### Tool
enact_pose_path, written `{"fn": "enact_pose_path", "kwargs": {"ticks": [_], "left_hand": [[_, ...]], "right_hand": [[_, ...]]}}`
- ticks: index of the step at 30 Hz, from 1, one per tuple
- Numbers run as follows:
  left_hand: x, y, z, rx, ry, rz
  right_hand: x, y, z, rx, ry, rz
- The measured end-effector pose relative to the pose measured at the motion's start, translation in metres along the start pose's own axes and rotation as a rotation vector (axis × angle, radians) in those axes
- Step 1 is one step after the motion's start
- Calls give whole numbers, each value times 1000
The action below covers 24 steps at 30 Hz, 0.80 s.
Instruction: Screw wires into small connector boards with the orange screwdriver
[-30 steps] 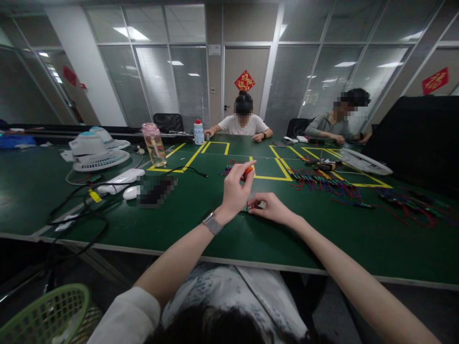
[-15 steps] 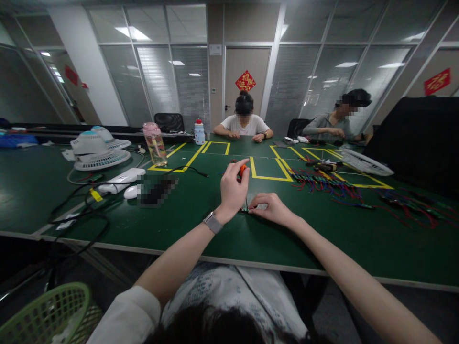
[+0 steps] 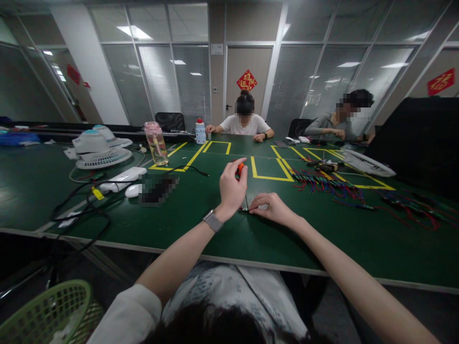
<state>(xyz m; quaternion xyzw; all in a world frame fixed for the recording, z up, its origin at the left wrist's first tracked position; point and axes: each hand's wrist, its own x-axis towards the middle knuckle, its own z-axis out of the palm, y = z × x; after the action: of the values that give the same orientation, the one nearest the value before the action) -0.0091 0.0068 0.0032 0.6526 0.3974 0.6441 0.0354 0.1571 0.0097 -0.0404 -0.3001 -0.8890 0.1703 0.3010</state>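
Observation:
My left hand (image 3: 232, 188) is closed on the orange handle of a screwdriver (image 3: 240, 168), held upright. The screwdriver's thin dark shaft points down at a small green circuit board (image 3: 244, 210) lying on the green table. Whether the tip touches the board is too small to tell. From the right, my right hand (image 3: 270, 209) pinches the board's edge between thumb and fingers, close to the tabletop.
To the right lie several small boards with red and blue wires (image 3: 322, 184). On the left are a pink-lidded bottle (image 3: 157, 145), a white power strip (image 3: 124, 179), black cables and fans (image 3: 103, 157). Two people sit across the green table (image 3: 201, 239).
My left fingers have shifted slightly around the screwdriver handle; my right hand stays on the board. Across the table, a person's hand has moved out to a small object beside the blue bottle.

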Motion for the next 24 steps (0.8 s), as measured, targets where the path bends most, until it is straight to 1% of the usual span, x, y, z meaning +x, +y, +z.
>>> {"fn": "enact_pose_path", "kwargs": {"ticks": [13,15,19,21,24], "left_hand": [[2,-3,-1,-17,35,-6],[3,-4,0,-52,44,-19],[4,-4,0,-202,33,-85],[6,-3,-2,-230,48,-83],[8,-4,-4,-205,68,-52]], "right_hand": [[-1,2,1,-3,3,-7],[0,2,1,-1,5,-6],[0,3,2,7,-2,12],[0,3,2,10,-3,18],[-1,3,2,10,-2,24]]}}
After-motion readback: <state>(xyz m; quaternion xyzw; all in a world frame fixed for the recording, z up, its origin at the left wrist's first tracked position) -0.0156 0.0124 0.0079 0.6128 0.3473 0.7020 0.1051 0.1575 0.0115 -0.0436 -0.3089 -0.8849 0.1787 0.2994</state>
